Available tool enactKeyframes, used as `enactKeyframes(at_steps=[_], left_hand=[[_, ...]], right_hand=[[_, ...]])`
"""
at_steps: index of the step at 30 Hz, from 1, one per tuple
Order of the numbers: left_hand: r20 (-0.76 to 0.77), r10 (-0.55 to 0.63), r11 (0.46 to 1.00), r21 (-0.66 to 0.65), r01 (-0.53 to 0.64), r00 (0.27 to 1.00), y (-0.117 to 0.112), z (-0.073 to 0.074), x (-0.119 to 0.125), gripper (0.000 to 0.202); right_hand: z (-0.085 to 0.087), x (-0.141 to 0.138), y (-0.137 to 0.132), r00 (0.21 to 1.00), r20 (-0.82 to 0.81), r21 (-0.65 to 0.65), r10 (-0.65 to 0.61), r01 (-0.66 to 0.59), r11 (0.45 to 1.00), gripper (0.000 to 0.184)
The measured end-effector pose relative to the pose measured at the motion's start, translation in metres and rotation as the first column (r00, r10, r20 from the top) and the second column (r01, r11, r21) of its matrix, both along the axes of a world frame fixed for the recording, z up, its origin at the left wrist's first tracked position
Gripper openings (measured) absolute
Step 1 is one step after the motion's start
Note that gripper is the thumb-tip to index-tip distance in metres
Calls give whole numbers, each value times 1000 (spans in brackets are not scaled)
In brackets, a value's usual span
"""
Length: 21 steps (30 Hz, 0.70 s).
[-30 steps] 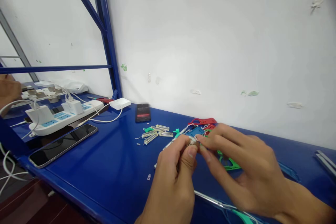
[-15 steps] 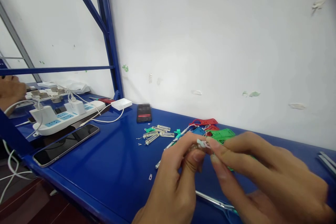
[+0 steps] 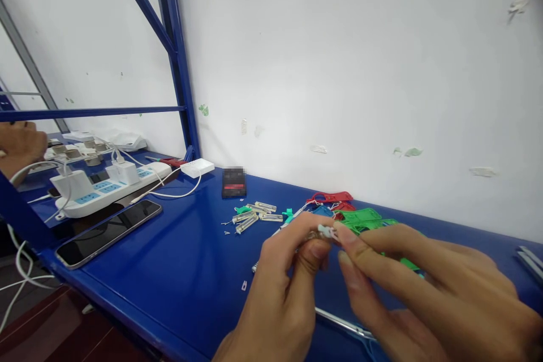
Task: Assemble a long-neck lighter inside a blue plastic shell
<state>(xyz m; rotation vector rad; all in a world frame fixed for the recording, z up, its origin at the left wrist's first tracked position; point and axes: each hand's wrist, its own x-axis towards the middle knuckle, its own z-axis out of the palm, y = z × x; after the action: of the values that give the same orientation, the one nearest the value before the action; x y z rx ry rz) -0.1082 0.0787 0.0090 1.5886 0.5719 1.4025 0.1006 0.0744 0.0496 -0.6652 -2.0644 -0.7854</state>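
Note:
My left hand is closed, thumb and forefinger pinching a small clear plastic piece with a pale blue-white end. My right hand meets it from the right, its fingertips on a tiny pale pinkish part at that end. Fingers hide most of both parts. Behind the hands lie red plastic pieces and green plastic pieces, partly covered by my right hand. A thin metal rod with a blue end lies beneath the hands. Left of them is a small pinkish clip-like part.
Several clear plastic tubes lie on the blue table. A phone rests along the left edge beside a power strip with cables. A dark box is near the wall. Another person's hand shows at far left.
My right thumb and fingers have shifted slightly at the small part, the lower fingertip a little apart from it. The left hand keeps its pinch. The view has moved slightly.

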Motion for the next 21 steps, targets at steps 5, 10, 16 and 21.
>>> enactKeyframes(at_steps=[5, 10, 16, 21], left_hand=[[-5, 16, 1000, -2, -16, 1000, 3, 3, 2, 44], [8, 35, 998, -45, -35, 999, 0, 6, 3, 50], [136, -86, 954, -273, 121, 987, -5, 10, -2, 48], [193, -43, 932, -345, 109, 980, -1, 15, -12, 38]], right_hand=[[-2, 2, 3, 1000, 9, 18, -26, 26, 999, 19], [-7, -5, 9, 999, -29, -9, 19, -19, 1000, 20], [-2, 1, 14, 996, -38, -77, 78, -81, 994, 17], [6, 8, 18, 990, 133, -211, 42, -13, 977, 45]])
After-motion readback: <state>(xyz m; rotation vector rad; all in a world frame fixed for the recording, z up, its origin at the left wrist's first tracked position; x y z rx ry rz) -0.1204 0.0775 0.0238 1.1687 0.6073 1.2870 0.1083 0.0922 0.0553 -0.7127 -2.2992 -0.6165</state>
